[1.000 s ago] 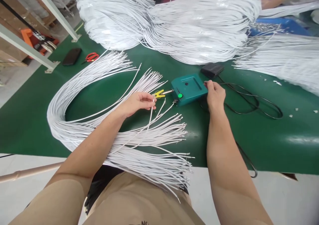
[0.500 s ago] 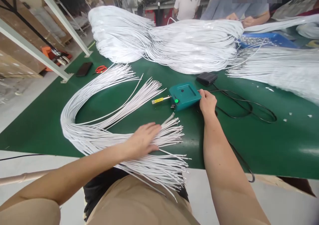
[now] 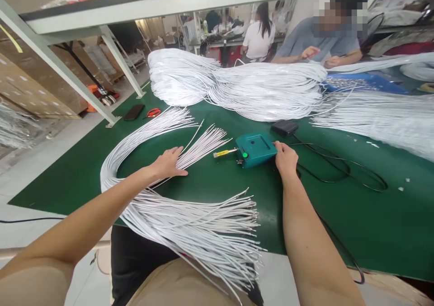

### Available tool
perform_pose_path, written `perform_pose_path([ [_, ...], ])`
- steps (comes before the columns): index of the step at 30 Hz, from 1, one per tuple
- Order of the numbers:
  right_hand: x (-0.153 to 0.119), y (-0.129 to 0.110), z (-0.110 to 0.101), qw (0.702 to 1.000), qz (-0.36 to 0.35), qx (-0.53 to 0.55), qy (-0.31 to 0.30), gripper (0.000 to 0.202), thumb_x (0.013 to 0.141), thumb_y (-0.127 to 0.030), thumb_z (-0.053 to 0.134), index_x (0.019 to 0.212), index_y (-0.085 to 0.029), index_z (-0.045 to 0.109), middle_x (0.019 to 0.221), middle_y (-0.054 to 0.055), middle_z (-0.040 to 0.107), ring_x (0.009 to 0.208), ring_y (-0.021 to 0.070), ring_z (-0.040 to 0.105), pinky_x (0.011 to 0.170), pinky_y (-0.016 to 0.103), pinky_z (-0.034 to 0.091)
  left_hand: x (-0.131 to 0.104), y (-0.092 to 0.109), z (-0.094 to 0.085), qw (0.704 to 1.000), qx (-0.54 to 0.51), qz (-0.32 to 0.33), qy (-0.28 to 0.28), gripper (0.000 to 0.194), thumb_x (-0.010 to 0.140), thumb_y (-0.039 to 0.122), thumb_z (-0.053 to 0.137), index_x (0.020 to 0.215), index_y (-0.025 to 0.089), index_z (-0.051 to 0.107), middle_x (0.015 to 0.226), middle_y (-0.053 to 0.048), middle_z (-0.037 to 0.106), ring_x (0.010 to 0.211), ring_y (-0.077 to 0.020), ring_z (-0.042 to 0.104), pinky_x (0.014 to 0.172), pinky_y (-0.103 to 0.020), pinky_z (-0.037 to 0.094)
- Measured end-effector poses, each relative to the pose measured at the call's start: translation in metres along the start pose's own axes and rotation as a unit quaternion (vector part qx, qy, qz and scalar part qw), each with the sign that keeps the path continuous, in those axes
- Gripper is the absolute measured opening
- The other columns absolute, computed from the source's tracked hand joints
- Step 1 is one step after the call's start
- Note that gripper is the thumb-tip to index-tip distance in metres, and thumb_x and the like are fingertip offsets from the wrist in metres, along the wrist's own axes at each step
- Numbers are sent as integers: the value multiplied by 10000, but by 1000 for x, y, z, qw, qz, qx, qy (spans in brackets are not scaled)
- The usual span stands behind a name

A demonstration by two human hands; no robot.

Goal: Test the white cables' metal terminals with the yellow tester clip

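My left hand (image 3: 167,163) lies with fingers spread over the smaller bunch of white cables (image 3: 206,147), on the left half of the green table. A larger fan of white cables (image 3: 203,220) curves round below it and hangs over the table's front edge. My right hand (image 3: 286,159) is closed on the right end of a teal box-shaped device (image 3: 251,159) with a green button. A yellow-handled tool (image 3: 224,153) extends from the device's left side toward the cable tips. The underside of my right hand's grip is hidden.
Big bundles of white cables (image 3: 267,91) lie across the back. A black pedal-like box (image 3: 285,127) and a looped black cord (image 3: 339,175) sit right of the device. Red scissors (image 3: 153,112), a dark phone-like slab (image 3: 134,112) and a blue tray (image 3: 389,85) are farther off. A co-worker (image 3: 301,44) sits opposite.
My left hand has moved up and left, from the larger front cable fan onto the smaller bunch. My right hand stays on the device. The camera view has tilted upward.
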State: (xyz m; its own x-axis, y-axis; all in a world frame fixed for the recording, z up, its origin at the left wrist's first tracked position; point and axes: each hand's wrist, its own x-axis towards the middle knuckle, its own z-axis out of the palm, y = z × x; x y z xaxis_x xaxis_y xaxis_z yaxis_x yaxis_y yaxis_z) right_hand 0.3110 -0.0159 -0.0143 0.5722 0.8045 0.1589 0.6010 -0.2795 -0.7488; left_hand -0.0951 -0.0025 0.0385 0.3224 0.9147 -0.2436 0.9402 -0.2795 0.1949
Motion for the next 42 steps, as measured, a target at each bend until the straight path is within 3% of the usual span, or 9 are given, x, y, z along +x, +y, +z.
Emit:
perform_pose_path([
  [3, 0, 0, -1, 1000, -3, 2, -2, 460, 889, -447, 388, 972, -187, 758, 985, 120, 740, 944, 276, 632, 823, 352, 439, 16, -12, 1, 998, 20, 5, -56, 978, 739, 485, 658, 1519, 100, 210, 1484, -224, 411, 1320, -346, 478, 1015, -394, 441],
  [6, 0, -1, -1, 1000, -3, 3, -6, 463, 891, -448, 386, 963, -181, 757, 965, 122, 742, 919, 271, 631, 808, 348, 437, 20, -4, 3, 994, 50, 23, -93, 714, 777, 355, 599, 1420, 132, 384, 1287, -163, 593, 1098, -256, 636, 889, -308, 497],
  [10, -2, -2, -3, 1000, -4, 3, -11, 455, 893, -433, 383, 959, -177, 754, 982, 122, 741, 914, 267, 628, 803, 341, 432, 22, 16, 7, 989, 118, 33, -87, 407, 712, 180, 593, 1110, 97, 577, 1113, -190, 626, 1041, -325, 634, 835, -378, 501],
  [19, -4, -2, -4, 1000, -7, 10, -14, 471, 897, -430, 368, 985, -168, 749, 1001, 135, 736, 939, 275, 629, 818, 349, 438, 30, 26, 5, 986, 145, 12, -84, 321, 646, 92, 593, 964, 133, 612, 1043, -168, 664, 1029, -318, 642, 846, -385, 505],
  [27, -4, -3, -5, 1000, -8, 20, -8, 460, 885, -439, 386, 961, -180, 758, 980, 128, 745, 925, 270, 633, 812, 354, 441, 27, 4, -43, 994, -42, 21, -94, 251, 767, 290, 517, 950, 178, 649, 964, -59, 729, 891, -199, 693, 811, -301, 541],
  [30, -4, -4, -4, 1000, -5, 27, -5, 457, 879, -442, 396, 958, -177, 760, 980, 130, 747, 929, 270, 638, 821, 354, 443, 21, 7, -77, 926, -365, 36, -87, 276, 692, 346, 677, 884, 150, 648, 957, -85, 726, 785, -181, 678, 785, -328, 551],
  [35, -3, -2, -3, 1000, -6, 29, 4, 408, 862, -396, 431, 968, -175, 757, 978, 120, 748, 933, 279, 646, 832, 371, 451, 17, 52, -109, 836, -527, 139, -68, 278, 632, 341, 777, 781, 132, 673, 720, -54, 677, 554, -119, 567, 600, -303, 511],
  [39, -6, -9, -8, 997, -35, 35, 60, 367, 862, -327, 442, 986, -159, 744, 998, 114, 742, 964, 250, 656, 893, 360, 454, 21, 85, -73, 779, -582, 163, -164, 320, 665, 364, 801, 856, 129, 698, 774, -60, 684, 573, -95, 565, 538, -239, 476],
  [42, -23, -33, -9, 975, -119, 70, 172, 336, 883, -314, 446, 949, -150, 732, 993, 115, 728, 958, 230, 651, 918, 350, 455, 20, 94, -25, 713, -681, 52, -161, 320, 690, 297, 808, 939, 134, 692, 800, -32, 655, 594, -46, 553, 535, -163, 468],
])
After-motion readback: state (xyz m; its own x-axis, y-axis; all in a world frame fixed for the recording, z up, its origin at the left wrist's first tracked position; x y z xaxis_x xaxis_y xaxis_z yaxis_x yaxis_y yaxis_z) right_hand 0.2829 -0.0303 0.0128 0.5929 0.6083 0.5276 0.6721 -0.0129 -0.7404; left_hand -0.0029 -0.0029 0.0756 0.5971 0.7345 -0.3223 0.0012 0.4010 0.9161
